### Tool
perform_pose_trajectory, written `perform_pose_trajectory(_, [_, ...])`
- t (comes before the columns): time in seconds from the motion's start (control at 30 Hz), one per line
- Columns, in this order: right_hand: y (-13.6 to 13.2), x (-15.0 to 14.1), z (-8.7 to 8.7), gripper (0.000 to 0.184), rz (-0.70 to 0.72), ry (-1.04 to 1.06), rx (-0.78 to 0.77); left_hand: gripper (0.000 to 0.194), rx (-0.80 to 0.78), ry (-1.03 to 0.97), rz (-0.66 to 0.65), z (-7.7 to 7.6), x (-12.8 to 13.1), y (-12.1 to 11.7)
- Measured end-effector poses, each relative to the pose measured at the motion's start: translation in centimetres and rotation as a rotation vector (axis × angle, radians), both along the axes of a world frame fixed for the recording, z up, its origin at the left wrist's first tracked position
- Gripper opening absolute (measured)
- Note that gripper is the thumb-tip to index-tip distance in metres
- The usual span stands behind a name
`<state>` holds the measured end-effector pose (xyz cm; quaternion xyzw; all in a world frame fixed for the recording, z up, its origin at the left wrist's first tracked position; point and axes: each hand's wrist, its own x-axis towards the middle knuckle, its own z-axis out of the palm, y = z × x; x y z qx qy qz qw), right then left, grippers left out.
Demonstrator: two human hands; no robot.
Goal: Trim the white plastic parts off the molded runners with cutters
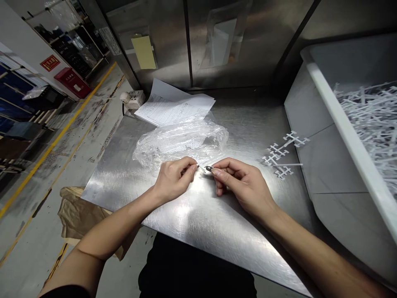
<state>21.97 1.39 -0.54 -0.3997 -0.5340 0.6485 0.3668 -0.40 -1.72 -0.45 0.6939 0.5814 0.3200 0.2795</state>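
Note:
In the head view, my left hand (pixel 176 178) is closed in a pinch on a small white plastic piece (pixel 202 169), most of it hidden by the fingers. My right hand (pixel 240 180) grips a small dark blade-like tool (pixel 209 168) between thumb and forefinger. The tool's tip is at or very near the white piece; whether they touch I cannot tell. Both hands are just above the metal table (pixel 198 219). Just beyond them lies a crumpled clear plastic bag (pixel 182 140). White branched plastic sprues (pixel 279 155) lie to the right of my right hand.
A large grey bin (pixel 319 87) full of white plastic sprues (pixel 372 120) stands at the right. Printed papers (pixel 173 103) and a white power socket (pixel 135 99) are at the back left. Brown paper (pixel 80 215) is below the table's left edge.

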Motion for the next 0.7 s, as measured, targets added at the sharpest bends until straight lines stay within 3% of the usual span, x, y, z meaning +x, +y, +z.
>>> perform_pose_trajectory(0.17, [0.3, 0.2, -0.2, 0.024, -0.082, -0.022, 0.098, 0.016, 0.107, -0.075, 0.093, 0.4, -0.8, 0.2])
perform_pose_trajectory(0.5, [0.5, 0.6, -1.7, 0.018, -0.131, -0.256, 0.344, 0.009, 0.775, 0.105, 0.003, 1.1, -0.7, -0.2])
perform_pose_trajectory(0.6, [0.7, 0.8, -2.1, 0.019, -0.145, -0.258, 0.340, 0.024, 0.983, 0.184, 0.094, 1.4, -3.4, -2.2])
perform_pose_trajectory(0.7, [0.7, 0.8, -2.4, 0.019, -0.168, -0.241, 0.335, 0.024, 0.983, 0.323, 0.346, 1.0, -9.0, -7.3])
